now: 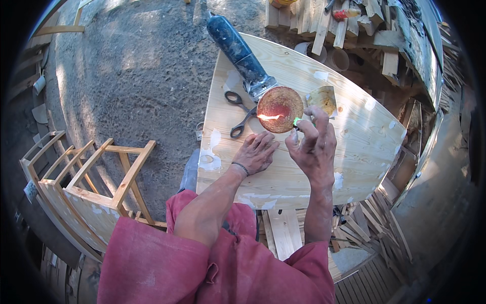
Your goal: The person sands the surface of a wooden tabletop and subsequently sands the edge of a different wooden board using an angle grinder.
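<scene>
Count, tools: 1 blue angle grinder (237, 48), 1 round disc (286, 101) at its head end, 1 pr dark-handled scissors (241, 112), 1 squarish brown pc (323, 97) w/ a rough edge
Count, hands: 2, both in on the action, same person, pinkish-red sleeves (152, 258)
R hand: here it is, right over the disc's lower R edge, thumb & fingers bent in, pinching a small bright-green item (297, 121); most of it hidden by the fingers of that right hand (298, 133)
L hand: left hand (257, 152) palm down on the desk (354, 152), half spread, fingers loosely bent & side by side, tips just by the disc's bottom edge; nothing seen in it, dark band (240, 168) on the wrist
Disc, where: upper mid of the desk, btwn scissors & brown pc, just above both hands
Disc, look: reddish-brown, speckled, redder mid, paler rim; bright white-orange streak across L half, flame or sun glare, can't tell
Grinder: lying at a slant, body up-L, tail past the desk's edge
Desk: pale wood, curved edge, whitish patches
Around: 1 slatted wooden frame (101, 175) off L, timber pile (329, 25) top R, too many pcs to count
</scene>
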`<state>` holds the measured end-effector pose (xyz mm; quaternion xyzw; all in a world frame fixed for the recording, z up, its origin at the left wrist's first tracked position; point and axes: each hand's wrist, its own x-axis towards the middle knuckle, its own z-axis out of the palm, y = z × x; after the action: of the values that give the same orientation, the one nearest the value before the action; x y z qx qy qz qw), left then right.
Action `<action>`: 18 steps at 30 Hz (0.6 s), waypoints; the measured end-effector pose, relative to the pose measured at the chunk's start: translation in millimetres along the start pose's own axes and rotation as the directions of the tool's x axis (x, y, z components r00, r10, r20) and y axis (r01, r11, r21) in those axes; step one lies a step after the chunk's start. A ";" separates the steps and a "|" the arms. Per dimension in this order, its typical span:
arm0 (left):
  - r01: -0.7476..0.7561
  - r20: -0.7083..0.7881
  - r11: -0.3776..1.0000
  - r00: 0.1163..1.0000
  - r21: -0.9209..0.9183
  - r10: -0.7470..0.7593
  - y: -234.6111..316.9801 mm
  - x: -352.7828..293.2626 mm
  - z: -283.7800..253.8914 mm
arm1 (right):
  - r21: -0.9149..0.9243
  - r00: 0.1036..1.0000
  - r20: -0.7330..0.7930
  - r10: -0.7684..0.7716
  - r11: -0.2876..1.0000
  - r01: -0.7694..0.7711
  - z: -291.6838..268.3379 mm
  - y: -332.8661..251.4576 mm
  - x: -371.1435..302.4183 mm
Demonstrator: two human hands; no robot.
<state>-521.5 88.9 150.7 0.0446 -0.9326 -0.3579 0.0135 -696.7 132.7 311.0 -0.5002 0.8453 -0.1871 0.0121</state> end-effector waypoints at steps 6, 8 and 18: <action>0.021 0.024 1.000 0.999 0.005 -0.021 0.0 -2.2 2.6 | -0.025 1.000 0.018 -0.022 0.999 0.022 -0.2 -3.2 6.7; 0.019 0.042 1.000 0.999 -0.001 -0.019 -0.6 -1.3 2.5 | -0.043 1.000 0.016 -0.006 0.999 0.007 -2.4 -2.3 9.6; 0.020 0.017 0.998 1.000 -0.052 -0.019 -0.2 0.3 2.4 | 0.022 0.981 -0.170 0.092 0.996 -0.089 -21.3 25.9 7.2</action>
<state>-521.9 90.4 148.8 0.0504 -0.9225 -0.3827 0.0036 -726.5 144.2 323.6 -0.4432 0.8638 -0.2348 -0.0484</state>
